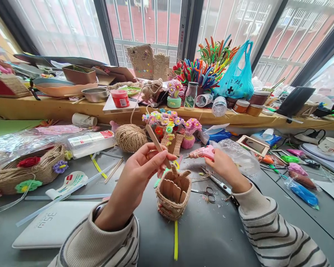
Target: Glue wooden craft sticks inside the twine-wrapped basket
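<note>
Fingers of the left hand close in a pinch grip on a flat, tan wooden stick, its long axis slanting down rightward toward the brown, twine-wrapped basket; the right hand, farther off, wraps a pink plastic glue gun.

Got lots of daylight from the windows at the back. Looked too white and washed out up there. Shone softly on the gray table. Cast only soft shadows. Bent and stretched near the edges.
</note>
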The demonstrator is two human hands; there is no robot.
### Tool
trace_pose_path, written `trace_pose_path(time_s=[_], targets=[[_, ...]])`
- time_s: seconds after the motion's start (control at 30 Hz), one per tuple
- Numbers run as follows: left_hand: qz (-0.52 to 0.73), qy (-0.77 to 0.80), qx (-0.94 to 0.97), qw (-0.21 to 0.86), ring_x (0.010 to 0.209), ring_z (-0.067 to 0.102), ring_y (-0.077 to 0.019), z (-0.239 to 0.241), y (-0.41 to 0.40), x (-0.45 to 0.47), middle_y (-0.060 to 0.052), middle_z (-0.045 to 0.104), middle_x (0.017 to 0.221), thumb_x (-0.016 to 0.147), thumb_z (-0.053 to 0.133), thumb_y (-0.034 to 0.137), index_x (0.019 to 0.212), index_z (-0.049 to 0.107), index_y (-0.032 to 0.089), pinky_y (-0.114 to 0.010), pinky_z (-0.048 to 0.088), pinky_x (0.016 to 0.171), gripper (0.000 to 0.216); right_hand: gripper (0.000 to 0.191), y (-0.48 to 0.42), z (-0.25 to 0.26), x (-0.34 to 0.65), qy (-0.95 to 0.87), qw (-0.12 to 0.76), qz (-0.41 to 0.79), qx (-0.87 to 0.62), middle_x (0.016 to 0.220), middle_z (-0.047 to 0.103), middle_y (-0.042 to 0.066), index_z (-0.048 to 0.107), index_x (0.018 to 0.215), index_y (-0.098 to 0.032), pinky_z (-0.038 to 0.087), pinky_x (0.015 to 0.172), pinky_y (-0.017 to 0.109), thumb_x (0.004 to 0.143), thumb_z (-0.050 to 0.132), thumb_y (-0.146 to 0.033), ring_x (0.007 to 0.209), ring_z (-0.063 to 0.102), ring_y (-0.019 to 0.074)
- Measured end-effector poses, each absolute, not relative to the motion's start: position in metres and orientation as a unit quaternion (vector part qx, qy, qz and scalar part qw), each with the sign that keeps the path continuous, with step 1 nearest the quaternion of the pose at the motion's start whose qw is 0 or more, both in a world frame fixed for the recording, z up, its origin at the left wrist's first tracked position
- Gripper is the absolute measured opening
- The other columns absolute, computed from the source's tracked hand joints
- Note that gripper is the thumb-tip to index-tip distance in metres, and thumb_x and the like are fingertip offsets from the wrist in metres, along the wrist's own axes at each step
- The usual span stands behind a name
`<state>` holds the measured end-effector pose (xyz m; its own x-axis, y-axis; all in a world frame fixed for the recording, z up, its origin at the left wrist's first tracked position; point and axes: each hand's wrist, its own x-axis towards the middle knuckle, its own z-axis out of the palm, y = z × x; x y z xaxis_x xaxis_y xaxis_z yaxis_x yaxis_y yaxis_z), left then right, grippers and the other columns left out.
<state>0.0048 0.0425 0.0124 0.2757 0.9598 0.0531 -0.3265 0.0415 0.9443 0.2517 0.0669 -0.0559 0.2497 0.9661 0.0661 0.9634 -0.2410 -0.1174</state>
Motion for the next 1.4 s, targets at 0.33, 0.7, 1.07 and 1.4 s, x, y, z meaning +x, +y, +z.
trace_pose_path(time_s=[0.33,0.7,1.07,1.4], targets=[[0.516,0.325,0.509,0.608,0.061,0.055,-0.0066,0.008,0.045,0.007,-0.001,0.071,0.076,0.081,0.061,0.037,0.073,0.073,0.018,-0.013,0.042,0.053,0.023,0.035,0.071,-0.042,0.265,-0.570,0.211,-0.052,-0.793,0.088,0.061,0.004,0.057,0.096,-0.013,0.048,0.068,0.032,0.083,0.055,-0.046,0.075,0.058,0.0138],[0.523,0.306,0.491,0.626,0.061,0.056,-0.0067,0.009,0.043,0.005,-0.002,0.071,0.075,0.081,0.061,0.042,0.077,0.074,0.017,-0.013,0.046,0.055,0.028,0.053,0.043,-0.008,0.260,-0.588,0.396,-0.137,-0.692,0.066,0.058,0.005,0.058,0.082,-0.015,0.033,0.049,0.027,0.071,0.048,-0.067,0.052,0.045,0.0142],[0.532,0.333,0.531,0.570,0.052,0.061,-0.0067,0.008,0.041,0.006,0.004,0.067,0.063,0.072,0.073,0.027,0.075,0.068,0.017,-0.013,0.050,0.052,0.012,0.039,0.026,0.005,0.254,-0.572,0.459,-0.211,-0.646,0.060,0.052,0.000,0.057,0.079,-0.017,0.033,0.047,0.026,0.070,0.060,-0.055,0.048,0.039,0.0108],[0.506,0.322,0.542,0.588,0.065,0.067,-0.0106,0.013,0.033,0.005,-0.004,0.074,0.078,0.085,0.058,0.034,0.087,0.070,0.012,-0.015,0.055,0.064,0.025,0.041,0.011,0.009,0.245,-0.563,0.474,-0.289,-0.613,0.064,0.058,0.004,0.058,0.087,-0.018,0.032,0.045,0.029,0.071,0.059,-0.056,0.048,0.045,0.0155]])
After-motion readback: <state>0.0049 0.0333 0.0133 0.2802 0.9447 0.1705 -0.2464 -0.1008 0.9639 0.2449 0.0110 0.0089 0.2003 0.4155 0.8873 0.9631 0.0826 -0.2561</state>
